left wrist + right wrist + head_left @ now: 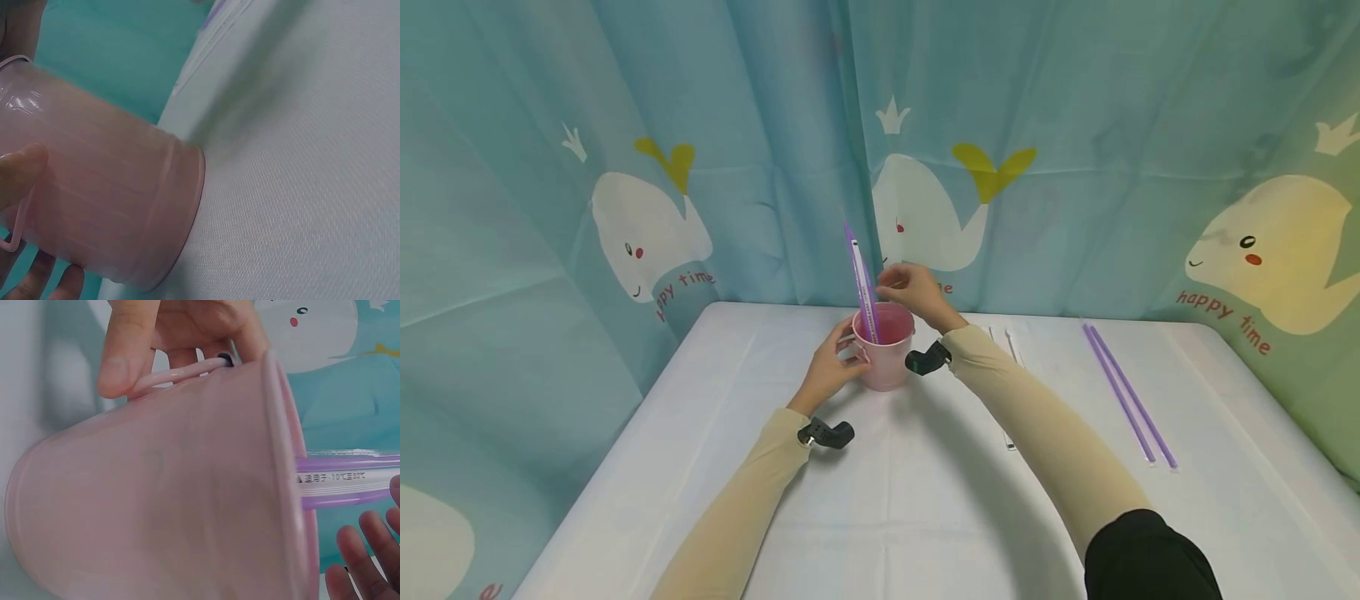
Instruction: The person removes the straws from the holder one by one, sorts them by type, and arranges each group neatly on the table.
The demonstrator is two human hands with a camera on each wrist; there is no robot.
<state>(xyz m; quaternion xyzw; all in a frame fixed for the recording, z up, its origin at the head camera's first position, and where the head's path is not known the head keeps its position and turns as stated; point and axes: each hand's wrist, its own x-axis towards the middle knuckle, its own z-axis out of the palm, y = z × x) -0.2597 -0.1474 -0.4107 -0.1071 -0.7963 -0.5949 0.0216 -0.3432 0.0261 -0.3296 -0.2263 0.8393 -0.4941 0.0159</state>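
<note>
A small pink bucket (887,367) stands upright near the table's back edge. My left hand (829,371) grips its left side, with the thumb (22,172) in front by the looped handle (20,219) and other fingers around the far side. Slim purple sticks (865,292) and a white printed strip (331,477) stand in the bucket, leaning left and rising well above the rim. Beside them, over the right of the rim, hovers my right hand (916,293). Its loosely bent fingers (369,575) are spread near the sticks and hold nothing visible.
Two purple sticks (1129,392) lie side by side on the right of the white table (820,533). Thin clear-and-white strips (1013,346) lie partly hidden under my right forearm. A whale-print curtain (775,167) hangs behind the table.
</note>
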